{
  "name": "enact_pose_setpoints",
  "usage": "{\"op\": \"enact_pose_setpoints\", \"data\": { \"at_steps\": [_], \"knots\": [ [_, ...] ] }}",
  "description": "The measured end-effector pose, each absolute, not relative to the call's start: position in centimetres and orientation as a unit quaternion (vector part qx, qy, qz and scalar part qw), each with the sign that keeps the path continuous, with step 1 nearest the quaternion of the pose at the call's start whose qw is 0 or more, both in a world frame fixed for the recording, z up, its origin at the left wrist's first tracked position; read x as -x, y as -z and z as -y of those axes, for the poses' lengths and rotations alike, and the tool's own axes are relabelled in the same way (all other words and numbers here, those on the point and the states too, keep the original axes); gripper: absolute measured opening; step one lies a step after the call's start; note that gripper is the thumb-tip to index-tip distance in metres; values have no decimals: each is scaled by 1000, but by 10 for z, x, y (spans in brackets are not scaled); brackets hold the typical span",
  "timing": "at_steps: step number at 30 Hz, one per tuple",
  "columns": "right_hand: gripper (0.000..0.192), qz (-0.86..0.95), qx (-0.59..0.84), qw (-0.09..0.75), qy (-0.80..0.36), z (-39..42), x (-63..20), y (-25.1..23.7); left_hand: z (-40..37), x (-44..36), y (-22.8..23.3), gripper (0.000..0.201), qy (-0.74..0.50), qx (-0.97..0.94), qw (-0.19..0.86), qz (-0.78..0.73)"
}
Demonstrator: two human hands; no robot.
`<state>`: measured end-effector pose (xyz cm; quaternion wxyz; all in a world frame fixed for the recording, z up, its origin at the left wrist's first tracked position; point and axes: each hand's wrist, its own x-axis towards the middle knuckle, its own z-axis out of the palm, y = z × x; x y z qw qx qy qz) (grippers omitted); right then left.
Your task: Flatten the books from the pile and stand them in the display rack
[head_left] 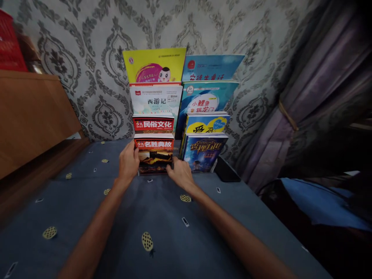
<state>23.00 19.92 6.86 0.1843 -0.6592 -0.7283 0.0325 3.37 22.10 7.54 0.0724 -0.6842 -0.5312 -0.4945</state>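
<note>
Red-bannered and glossy, the front book (154,154) of the left-hand column stands upright at the near edge of a stepped display, and both my hands are on it. My left hand (128,162) clasps its left edge, the fingers wrapped around the side and the thumb lying on the cover beside the red title strip. My right hand (180,172) presses against the lower right corner, fingers curled in toward the edge; I cannot tell how far they reach behind the book. So both hands are closed narrowly on the one book, one at each side.

Behind it, rising in steps, come a second red-bannered book (153,124), then a white book (155,100), then a yellow book (154,65) at the top. Just beside my right hand stands the other column: a dark blue book (203,152) in front, touching or nearly touching the one I hold, with a yellow-and-blue book (207,123) behind it, a teal book (207,97) above that, and a light blue book (212,66) highest.

All of it rests on a blue-grey cloth (162,224) dotted with small yellow ovals, which covers the surface under my forearms. A grey damask wallpaper (93,58) backs the display. A wooden board (31,112) leans at the left, and a purple curtain (322,77) tied with a cord hangs at the right.
</note>
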Motion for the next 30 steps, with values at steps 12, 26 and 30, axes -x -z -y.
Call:
{"op": "enact_pose_setpoints", "data": {
  "at_steps": [12, 26, 30],
  "knots": [
    [53, 724, 554, 398, -102, -210, -232, -46, -205, -67, -90, 58, 423, 723, 211, 503],
    [57, 700, 447, 530, -171, -224, -244, -39, -207, -87, -95, 51, 382, 738, 226, 508],
    [40, 685, 410, 578, -167, -210, -256, -49, -196, -101, -87, 54, 429, 766, 195, 437]
  ]
}}
